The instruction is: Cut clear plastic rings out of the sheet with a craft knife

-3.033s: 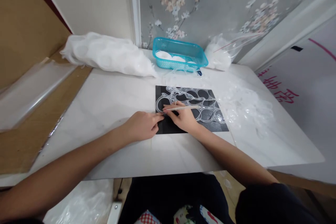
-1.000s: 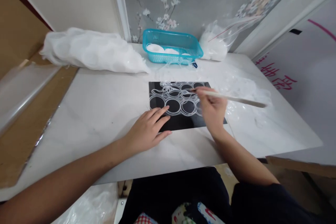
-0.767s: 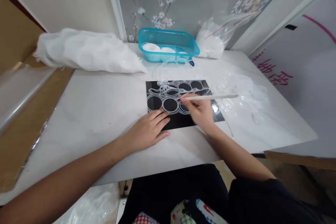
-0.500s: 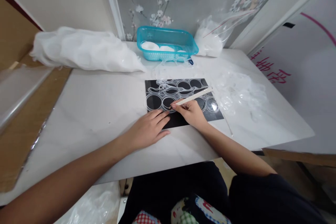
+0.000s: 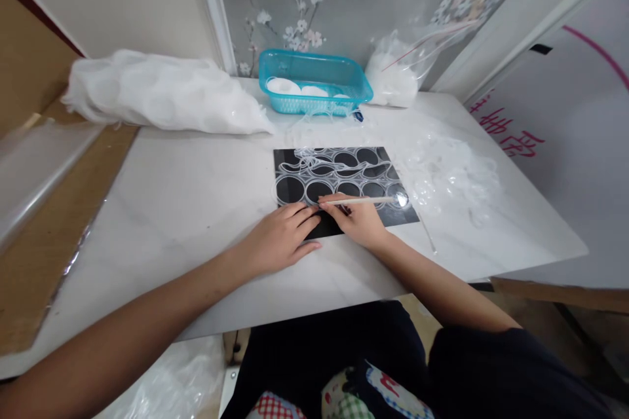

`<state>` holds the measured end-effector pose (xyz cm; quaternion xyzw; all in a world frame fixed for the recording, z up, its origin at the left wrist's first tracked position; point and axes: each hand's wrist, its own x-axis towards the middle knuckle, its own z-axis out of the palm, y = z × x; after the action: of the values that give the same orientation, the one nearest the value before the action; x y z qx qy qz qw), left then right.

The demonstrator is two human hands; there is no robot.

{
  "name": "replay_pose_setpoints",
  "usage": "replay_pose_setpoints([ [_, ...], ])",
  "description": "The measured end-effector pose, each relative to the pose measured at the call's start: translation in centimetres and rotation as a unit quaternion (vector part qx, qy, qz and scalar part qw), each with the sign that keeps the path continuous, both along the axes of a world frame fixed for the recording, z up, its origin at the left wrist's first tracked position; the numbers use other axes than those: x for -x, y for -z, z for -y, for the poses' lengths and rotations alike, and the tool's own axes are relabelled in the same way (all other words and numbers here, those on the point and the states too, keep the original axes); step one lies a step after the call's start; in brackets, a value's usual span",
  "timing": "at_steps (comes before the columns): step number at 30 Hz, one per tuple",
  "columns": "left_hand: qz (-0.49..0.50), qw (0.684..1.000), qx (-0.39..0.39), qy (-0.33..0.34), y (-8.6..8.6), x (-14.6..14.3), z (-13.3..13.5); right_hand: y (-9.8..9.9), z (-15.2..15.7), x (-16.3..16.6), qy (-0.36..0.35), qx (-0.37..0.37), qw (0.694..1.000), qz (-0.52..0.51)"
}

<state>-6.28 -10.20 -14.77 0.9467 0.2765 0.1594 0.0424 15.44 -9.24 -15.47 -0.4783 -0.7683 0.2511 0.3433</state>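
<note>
On the table lies a black sheet [image 5: 330,226] with rows of black circles framed by pale rings and loose translucent strips. My left hand [image 5: 279,241] rests palm down at the sheet's near left edge, fingers stretched out, fingertips on it. In my right hand [image 5: 358,217], pinched between thumb and fingers, is a slim white stick-like tool [image 5: 371,200]. It lies nearly level, its shaft pointing right and its working end beside my left fingertips, near the front row of circles. That end is too small to make out.
A blue plastic basket [image 5: 315,105] with white round pieces stands at the back, between a long white bundle [image 5: 162,91] and a clear bag [image 5: 393,78] of white material. Translucent scraps [image 5: 452,173] lie to the right. Cardboard [image 5: 73,222] covers the table's left end.
The tool's far end has swung down toward me, from a raised slant to nearly level. My right hand has turned with it; my left hand stays almost in place.
</note>
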Motion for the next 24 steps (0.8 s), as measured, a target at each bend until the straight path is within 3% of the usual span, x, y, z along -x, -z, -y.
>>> replay_pose_setpoints([
  [5, 0.004, 0.999, 0.034, 0.002, -0.1, 0.0, -0.2, 1.2, 0.8, -0.2, -0.057, -0.09, 0.977, 0.185],
  [8, 0.013, 0.998, 0.06, 0.005, 0.0, 0.1, -0.3, 0.2, -2.0, -1.3, -0.041, -0.127, 0.967, 0.219],
  [10, 0.022, 0.997, 0.073, 0.002, 0.0, 0.3, -0.3, -1.8, -5.0, -3.0, 0.079, -0.172, 0.971, 0.143],
  [11, 0.028, 0.997, 0.079, 0.0, 0.1, 0.4, -0.4, -3.2, -6.5, -4.0, 0.22, -0.221, 0.949, 0.05],
  [12, 0.035, 0.996, 0.085, -0.003, 0.1, 0.5, -0.5, -4.6, -7.6, -5.1, 0.326, -0.265, 0.906, -0.046],
  [15, 0.081, 0.991, 0.103, 0.01, 0.0, 1.1, -0.8, -7.8, -7.5, -8.2, 0.396, -0.316, 0.842, -0.187],
  [17, 0.135, 0.986, 0.098, 0.004, -0.2, 1.4, -1.2, -8.4, -4.7, -9.7, 0.387, -0.269, 0.845, -0.254],
  [20, 0.183, 0.977, 0.078, -0.076, -0.5, 1.2, -2.3, -7.3, 0.6, -11.4, 0.372, -0.161, 0.859, -0.312],
  [24, 0.039, 0.976, 0.101, -0.191, -1.1, -1.5, -5.4, -6.0, 4.8, -13.7, 0.378, -0.056, 0.818, -0.43],
])
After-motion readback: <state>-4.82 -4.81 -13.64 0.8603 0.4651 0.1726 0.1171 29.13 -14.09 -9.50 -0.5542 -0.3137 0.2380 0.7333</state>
